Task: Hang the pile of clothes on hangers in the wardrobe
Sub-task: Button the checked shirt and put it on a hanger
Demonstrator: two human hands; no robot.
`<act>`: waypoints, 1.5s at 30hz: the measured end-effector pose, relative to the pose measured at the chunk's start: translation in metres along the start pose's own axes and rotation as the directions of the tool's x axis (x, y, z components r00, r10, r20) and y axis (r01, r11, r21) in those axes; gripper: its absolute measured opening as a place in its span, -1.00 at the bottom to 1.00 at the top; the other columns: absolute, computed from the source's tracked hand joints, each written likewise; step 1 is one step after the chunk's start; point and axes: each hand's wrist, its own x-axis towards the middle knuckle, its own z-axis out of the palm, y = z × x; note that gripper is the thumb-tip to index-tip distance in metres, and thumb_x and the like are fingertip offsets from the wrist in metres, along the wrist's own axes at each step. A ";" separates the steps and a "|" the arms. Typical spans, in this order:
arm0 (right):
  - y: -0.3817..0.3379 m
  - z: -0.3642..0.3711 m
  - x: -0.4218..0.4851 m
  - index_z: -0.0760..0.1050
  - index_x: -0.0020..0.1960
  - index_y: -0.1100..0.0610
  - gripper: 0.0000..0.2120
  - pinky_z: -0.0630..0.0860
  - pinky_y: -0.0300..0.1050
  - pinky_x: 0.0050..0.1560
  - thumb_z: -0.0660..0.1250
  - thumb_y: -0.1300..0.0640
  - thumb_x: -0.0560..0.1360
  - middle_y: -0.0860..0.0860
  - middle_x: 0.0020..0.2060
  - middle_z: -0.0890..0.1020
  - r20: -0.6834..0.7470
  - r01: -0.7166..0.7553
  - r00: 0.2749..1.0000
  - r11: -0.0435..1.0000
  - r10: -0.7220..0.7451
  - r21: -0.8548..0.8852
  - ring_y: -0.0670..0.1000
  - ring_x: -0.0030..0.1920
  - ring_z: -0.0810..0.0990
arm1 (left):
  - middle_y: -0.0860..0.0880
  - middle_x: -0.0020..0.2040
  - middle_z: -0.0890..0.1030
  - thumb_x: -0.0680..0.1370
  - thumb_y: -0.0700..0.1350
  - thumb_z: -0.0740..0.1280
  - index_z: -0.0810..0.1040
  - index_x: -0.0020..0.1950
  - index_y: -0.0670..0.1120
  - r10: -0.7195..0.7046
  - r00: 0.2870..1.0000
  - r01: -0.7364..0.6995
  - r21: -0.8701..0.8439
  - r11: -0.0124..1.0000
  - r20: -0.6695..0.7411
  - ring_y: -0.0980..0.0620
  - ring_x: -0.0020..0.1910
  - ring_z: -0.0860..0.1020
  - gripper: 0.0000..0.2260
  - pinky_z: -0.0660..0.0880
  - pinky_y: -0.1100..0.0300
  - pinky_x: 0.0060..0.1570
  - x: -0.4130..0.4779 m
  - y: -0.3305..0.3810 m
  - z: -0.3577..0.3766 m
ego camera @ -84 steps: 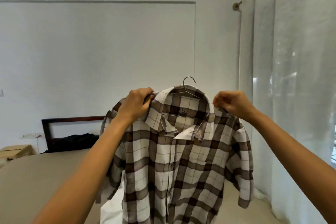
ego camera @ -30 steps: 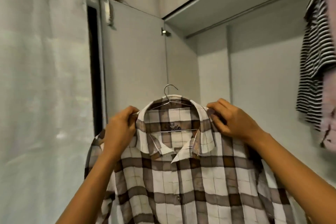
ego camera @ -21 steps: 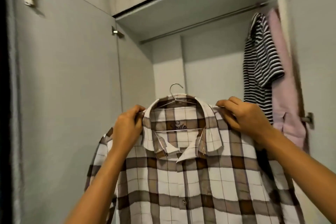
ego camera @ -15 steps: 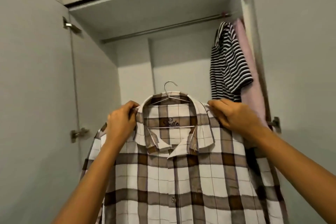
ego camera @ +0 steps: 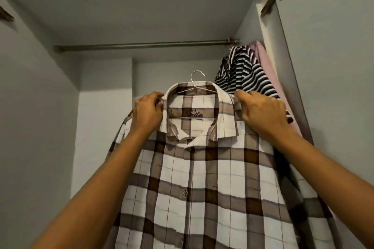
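Note:
A brown-and-white checked shirt (ego camera: 202, 178) sits on a thin metal hanger (ego camera: 195, 80) whose hook sticks up above the collar. My left hand (ego camera: 148, 111) grips the shirt's left shoulder beside the collar. My right hand (ego camera: 263, 114) grips its right shoulder. I hold the shirt up inside the open wardrobe, with the hook well below the metal rail (ego camera: 141, 45) that runs across the top.
A black-and-white striped top (ego camera: 244, 73) and a pink garment (ego camera: 265, 66) hang at the rail's right end, just behind my right hand. The left wardrobe door (ego camera: 30, 107) and the right door (ego camera: 334, 66) stand open. A shelf panel (ego camera: 131, 6) roofs the compartment.
I have turned from the bed and curtain to the wardrobe, carrying the shirt. Over the last half second the view tilted up and the shirt rose closer to the rail. Both grips are unchanged.

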 end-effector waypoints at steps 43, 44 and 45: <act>0.124 0.289 0.291 0.51 0.01 0.24 -0.74 0.31 -0.03 -0.21 0.05 0.19 0.62 0.11 -0.28 0.41 -0.113 -0.232 0.972 0.771 0.205 -0.594 0.11 -0.23 0.39 | 0.00 0.29 0.46 0.58 0.01 0.25 0.49 0.19 -0.01 0.217 0.956 -0.225 0.017 0.974 0.196 0.03 0.27 0.39 -0.78 0.33 0.18 0.19 0.162 -0.093 0.294; 0.124 0.289 0.293 0.51 0.00 0.24 -0.74 0.30 -0.04 -0.21 0.05 0.20 0.62 0.10 -0.30 0.41 -0.115 -0.228 0.973 0.775 0.199 -0.590 0.11 -0.23 0.40 | 0.00 0.29 0.46 0.58 0.01 0.25 0.50 0.18 0.00 0.221 0.956 -0.228 0.017 0.973 0.194 0.04 0.27 0.39 -0.79 0.33 0.18 0.19 0.163 -0.095 0.293; 0.124 0.288 0.295 0.51 -0.01 0.24 -0.74 0.30 -0.04 -0.20 0.06 0.21 0.61 0.11 -0.30 0.43 -0.118 -0.226 0.974 0.781 0.194 -0.582 0.12 -0.22 0.43 | 0.01 0.29 0.46 0.57 0.01 0.25 0.50 0.17 0.00 0.227 0.954 -0.235 0.019 0.972 0.194 0.04 0.27 0.39 -0.80 0.32 0.20 0.18 0.163 -0.096 0.291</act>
